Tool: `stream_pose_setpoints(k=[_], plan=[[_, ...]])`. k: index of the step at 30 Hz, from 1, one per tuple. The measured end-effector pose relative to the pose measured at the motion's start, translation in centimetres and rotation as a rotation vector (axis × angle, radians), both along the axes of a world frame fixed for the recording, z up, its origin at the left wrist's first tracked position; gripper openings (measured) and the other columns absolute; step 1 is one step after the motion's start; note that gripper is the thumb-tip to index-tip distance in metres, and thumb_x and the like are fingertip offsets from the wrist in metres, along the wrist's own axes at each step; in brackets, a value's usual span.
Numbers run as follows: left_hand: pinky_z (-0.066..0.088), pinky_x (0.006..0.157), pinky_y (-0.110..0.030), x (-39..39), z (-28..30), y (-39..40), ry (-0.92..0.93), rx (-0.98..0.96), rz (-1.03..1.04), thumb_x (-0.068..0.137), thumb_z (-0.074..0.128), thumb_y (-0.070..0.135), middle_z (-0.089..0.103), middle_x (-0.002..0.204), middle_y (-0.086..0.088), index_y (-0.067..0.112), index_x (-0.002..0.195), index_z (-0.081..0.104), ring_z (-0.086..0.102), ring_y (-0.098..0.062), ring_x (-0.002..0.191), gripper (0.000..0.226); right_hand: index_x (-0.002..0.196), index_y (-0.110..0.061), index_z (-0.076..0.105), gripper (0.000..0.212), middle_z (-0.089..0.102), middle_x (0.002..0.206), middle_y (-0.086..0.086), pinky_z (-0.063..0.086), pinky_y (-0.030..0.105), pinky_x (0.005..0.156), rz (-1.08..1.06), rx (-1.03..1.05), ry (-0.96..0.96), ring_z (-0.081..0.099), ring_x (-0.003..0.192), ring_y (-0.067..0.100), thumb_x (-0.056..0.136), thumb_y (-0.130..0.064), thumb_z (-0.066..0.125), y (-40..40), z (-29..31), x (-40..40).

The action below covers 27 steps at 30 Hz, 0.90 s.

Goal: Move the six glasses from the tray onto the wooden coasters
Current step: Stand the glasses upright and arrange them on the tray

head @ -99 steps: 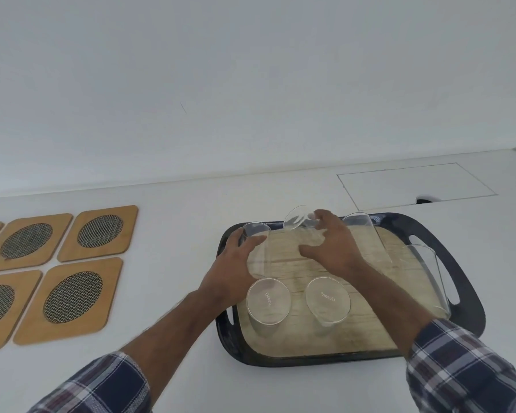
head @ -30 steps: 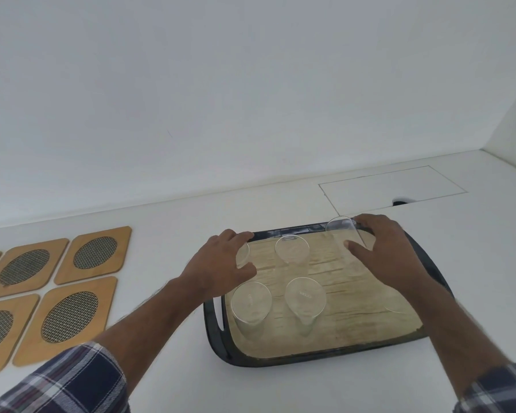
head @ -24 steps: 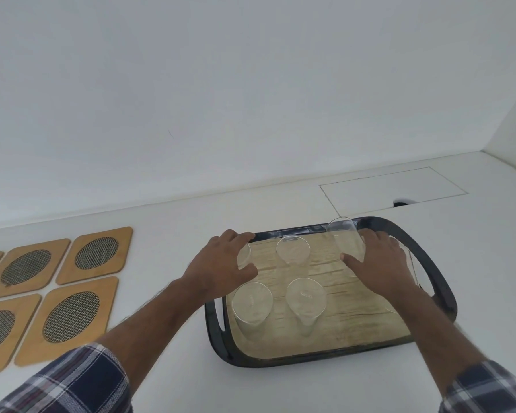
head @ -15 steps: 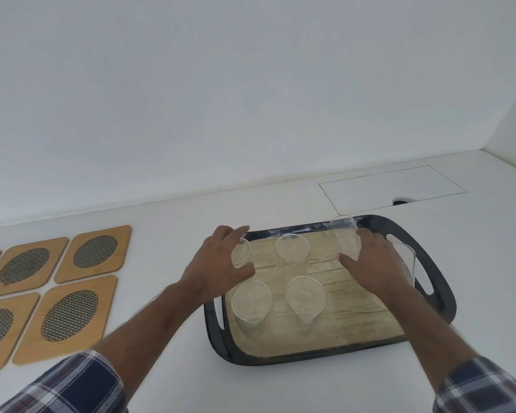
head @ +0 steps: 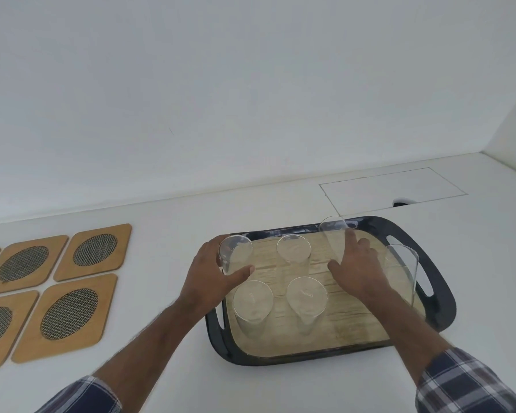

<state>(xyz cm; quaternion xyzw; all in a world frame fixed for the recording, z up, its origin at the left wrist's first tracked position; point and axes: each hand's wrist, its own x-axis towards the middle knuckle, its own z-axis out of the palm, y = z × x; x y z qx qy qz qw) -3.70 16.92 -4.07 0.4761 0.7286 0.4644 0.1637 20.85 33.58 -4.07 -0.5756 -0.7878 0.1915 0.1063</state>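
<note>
The left hand [head: 212, 278] has its grip wrapped round the far-left glass [head: 235, 254] at the tray's [head: 441, 299] back corner, thumb on the front and fingers behind. The right hand [head: 358, 269] has its grip spread apart (nothing squeezed in it), with its fingertips [head: 350, 236] touching the back-right glass [head: 334, 231] and another glass [head: 401, 263] just beside it on the right. Three more glasses stand on the tray, one at the back [head: 293, 248] between the hands and two [head: 253, 302] nearer ones [head: 306, 298], while the wooden coasters [head: 66, 317] lie empty on the white worktop [head: 167, 222], well apart to the left.
</note>
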Motion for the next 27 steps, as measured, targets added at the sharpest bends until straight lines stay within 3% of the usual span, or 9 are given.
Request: stream_pose_setpoints(k=[6,13,20,27], plan=[[0.052,0.087,-0.023,-0.1,-0.2,-0.1,-0.003,-0.003,-0.004,0.066,0.082,0.056,0.056,0.116,0.037,0.065,0.113,0.053,0.058,0.002,0.111,0.056,0.137,-0.01,0.039,0.065,0.05,0.119,0.019,0.038,0.043,0.089,0.002,0.235,0.233,0.043,0.111,0.036,0.081,-0.031,0.065,-0.4,0.8,1.0],[0.049,0.084,-0.021,0.1,0.0,-0.3,0.025,0.013,0.003,0.066,0.08,0.06,0.05,0.116,0.046,0.074,0.11,0.047,0.056,0.001,0.111,0.057,0.119,-0.021,0.035,0.06,0.058,0.111,0.003,0.037,0.032,0.079,-0.019,0.357,0.469,0.048,0.107,0.023,0.073,-0.049,0.061,-0.4,2.1,1.8],[0.05,0.085,-0.02,0.2,-0.2,-0.4,0.023,0.025,0.024,0.065,0.08,0.062,0.047,0.115,0.046,0.074,0.11,0.044,0.056,0.003,0.109,0.059,0.103,-0.027,0.04,0.04,0.055,0.097,-0.001,0.036,0.032,0.071,0.058,0.375,0.372,0.052,0.096,0.024,0.078,-0.046,0.064,-0.9,1.9,1.7],[0.049,0.083,-0.018,0.2,-0.4,-0.5,0.022,0.042,0.028,0.065,0.084,0.054,0.052,0.117,0.043,0.071,0.111,0.048,0.057,0.004,0.109,0.061,0.102,-0.029,0.043,0.039,0.05,0.094,-0.007,0.034,0.032,0.074,0.115,0.346,0.325,0.049,0.095,0.019,0.077,-0.048,0.067,-0.9,1.8,1.3]])
